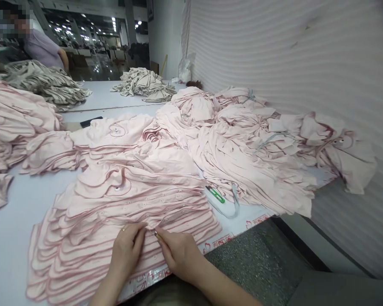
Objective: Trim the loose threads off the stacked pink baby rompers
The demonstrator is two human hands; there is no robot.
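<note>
Pink garments with darker pink edging (92, 238) lie in overlapping rows on the table in front of me, some showing small snaps. My left hand (129, 242) pinches the fabric of one garment, with a ring on one finger. Just to its right, my right hand (178, 250) is closed on a small thin tool with a yellowish handle (158, 236), its tip at the cloth near my left fingertips. Green thread snips (215, 194) lie on the table right of the rows, beside a pale loop of ribbon (231, 210).
A big tangled heap of pink garments (242, 148) covers the right side. More pink stacks (15, 114) stand at the left, grey-green piles (147, 83) at the back. A person (44, 46) stands back left. The table's near edge (223, 242) runs diagonally, beside a curtain (290, 55).
</note>
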